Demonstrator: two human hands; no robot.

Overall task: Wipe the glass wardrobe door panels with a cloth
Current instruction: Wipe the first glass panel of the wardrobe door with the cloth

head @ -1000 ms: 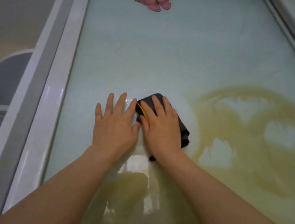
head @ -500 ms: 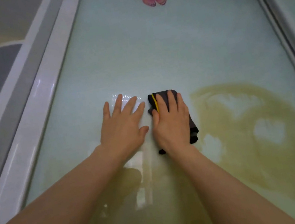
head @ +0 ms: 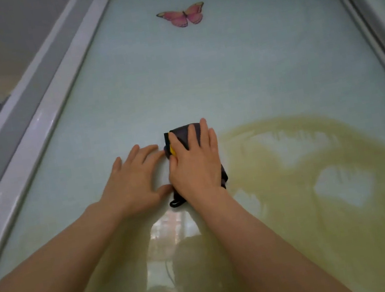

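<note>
Since the earlier frames the dark cloth (head: 186, 135) has slid rightward across the glass door panel (head: 238, 74), toward the yellow-green print. The right hand (head: 195, 163) presses it flat with straight fingers; the left hand (head: 134, 183) lies spread on bare glass beside it. A pink butterfly (head: 183, 15) sits above.
</note>
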